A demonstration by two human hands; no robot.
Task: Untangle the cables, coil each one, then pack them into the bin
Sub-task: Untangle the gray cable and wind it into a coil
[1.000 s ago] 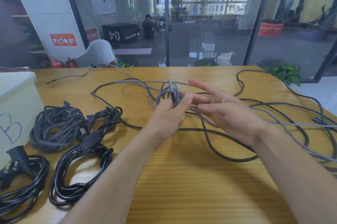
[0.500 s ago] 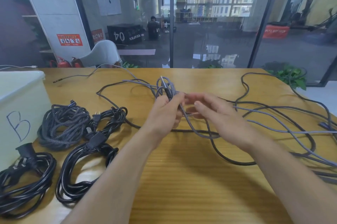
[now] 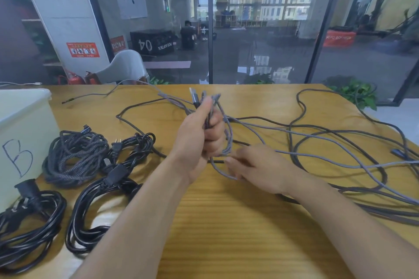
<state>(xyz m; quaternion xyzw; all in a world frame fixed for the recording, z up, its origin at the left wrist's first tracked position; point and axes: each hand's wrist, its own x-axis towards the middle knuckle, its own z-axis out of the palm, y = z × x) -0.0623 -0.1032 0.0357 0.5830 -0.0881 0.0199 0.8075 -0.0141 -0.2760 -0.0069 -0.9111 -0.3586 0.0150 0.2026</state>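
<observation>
Glass panels with a green strip close off the far side of the wooden counter [image 3: 226, 222]. Since half a second ago the left hand [image 3: 199, 140] has turned upright and closed into a fist round the small coil of grey braided cable [image 3: 227, 140], whose loops now stand on end with the plug tip pointing up and away. The right hand [image 3: 256, 165] has dropped below the left, close over the counter, blurred; its fingers touch the loop's lower run, but whether they pinch it I cannot tell. Loose grey and dark cable sprawls rightward to the counter's right edge. Bare wood lies open in front of the arms. At left sit three coiled cables [image 3: 77, 156] beside the white bin [image 3: 25, 124] marked B at the left edge.
</observation>
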